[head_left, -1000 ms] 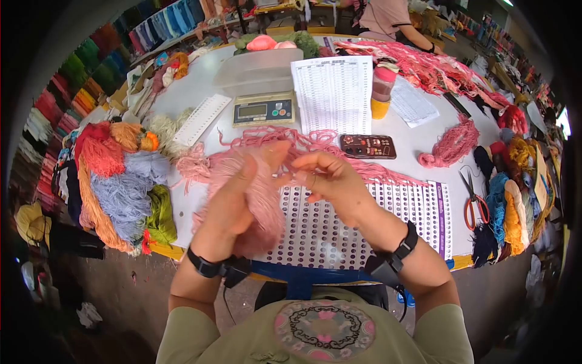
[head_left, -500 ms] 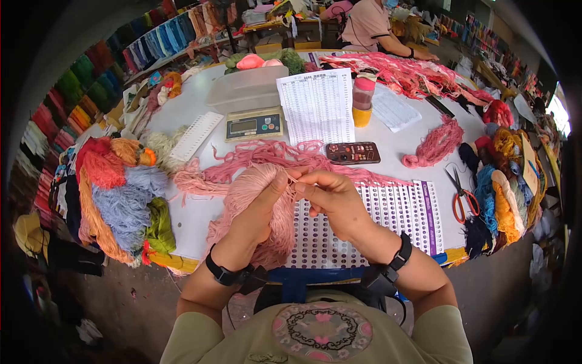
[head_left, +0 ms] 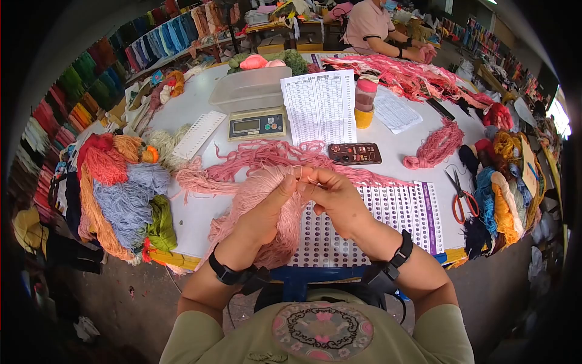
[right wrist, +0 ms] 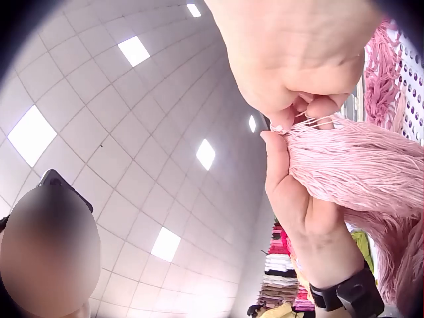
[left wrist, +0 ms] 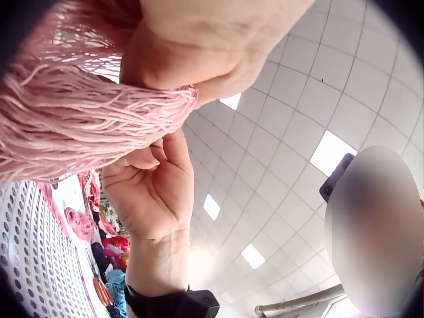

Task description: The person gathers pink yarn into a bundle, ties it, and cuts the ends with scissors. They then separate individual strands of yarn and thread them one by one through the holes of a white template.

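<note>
A thick skein of pale pink yarn (head_left: 257,203) hangs from my left hand (head_left: 265,213), which grips its upper end with the thumb on top. Close against it, my right hand (head_left: 338,203) pinches thin strands at the top of the skein. In the right wrist view, several strands (right wrist: 319,122) stretch from the skein (right wrist: 361,162) to the curled fingers of my right hand (right wrist: 298,59), beside the left thumb. The left wrist view has the skein (left wrist: 86,122) fanning out from the left hand (left wrist: 199,53); part of the left fingers is hidden.
Darker pink yarn (head_left: 267,156), a phone (head_left: 354,153), a scale (head_left: 257,124) and a propped printed sheet (head_left: 319,106) lie beyond the hands. A perforated board (head_left: 388,212) is underneath. Scissors (head_left: 462,197) are at right, yarn piles at both sides. Another person (head_left: 373,30) sits across the table.
The hands have come together at the top of the skein, the right fingers now pinching strands there. The head view has shifted. The person across now holds something pink.
</note>
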The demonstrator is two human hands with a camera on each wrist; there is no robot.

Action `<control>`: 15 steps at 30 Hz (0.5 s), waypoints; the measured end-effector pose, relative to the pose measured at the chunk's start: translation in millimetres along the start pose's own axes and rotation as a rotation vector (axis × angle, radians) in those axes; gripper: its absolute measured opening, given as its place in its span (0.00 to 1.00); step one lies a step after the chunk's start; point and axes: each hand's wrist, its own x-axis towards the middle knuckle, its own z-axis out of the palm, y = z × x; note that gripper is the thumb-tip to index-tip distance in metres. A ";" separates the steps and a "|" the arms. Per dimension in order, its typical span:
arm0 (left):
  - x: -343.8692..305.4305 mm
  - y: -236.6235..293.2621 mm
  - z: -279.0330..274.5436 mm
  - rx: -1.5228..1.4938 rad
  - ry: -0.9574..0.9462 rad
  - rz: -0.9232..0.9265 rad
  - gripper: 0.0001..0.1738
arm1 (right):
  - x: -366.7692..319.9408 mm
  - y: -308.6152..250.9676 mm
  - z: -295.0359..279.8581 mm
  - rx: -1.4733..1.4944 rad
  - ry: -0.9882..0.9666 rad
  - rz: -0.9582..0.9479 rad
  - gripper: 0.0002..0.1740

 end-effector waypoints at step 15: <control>2.2 -2.0 -2.6 -0.016 0.175 -0.048 0.19 | 2.5 4.9 -6.3 0.423 -0.037 0.051 0.04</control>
